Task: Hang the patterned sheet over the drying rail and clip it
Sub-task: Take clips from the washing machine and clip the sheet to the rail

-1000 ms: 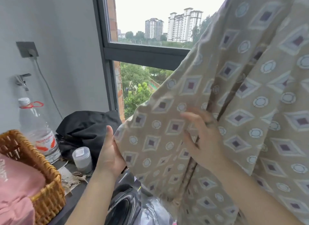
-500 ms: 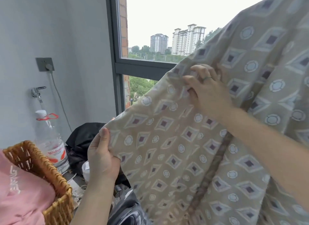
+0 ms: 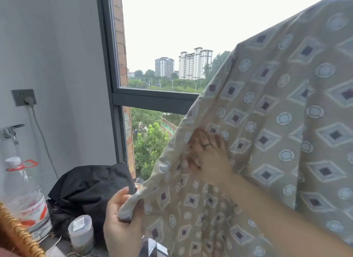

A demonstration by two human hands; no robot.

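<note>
Sheet: a beige patterned sheet point(image 3: 277, 122), printed with grey diamonds and pale rings, drapes from the upper right of the view down across the right half, in front of the window.
Wall: a plain grey wall point(image 3: 57, 56) fills the left side.
Window: a dark metal window frame point(image 3: 152, 100) looks out on trees and tower blocks.
Bundle: a crumpled black cloth bundle point(image 3: 91, 189) lies below the window, beside the wall.
Bottle: a clear plastic water bottle point(image 3: 26, 205) with a red neck ring stands left of the bundle.
Right hand: the right hand point(image 3: 208, 157), wearing a ring, lies against the sheet near its left edge; blur hides whether it grips.
Left hand: the left hand point(image 3: 122, 224) pinches the sheet's bunched lower corner between thumb and fingers.
Basket: a woven wicker basket rim point(image 3: 21, 235) shows at bottom left.
Jar: a small lidded plastic jar point(image 3: 81, 230) stands just in front of the bundle.
</note>
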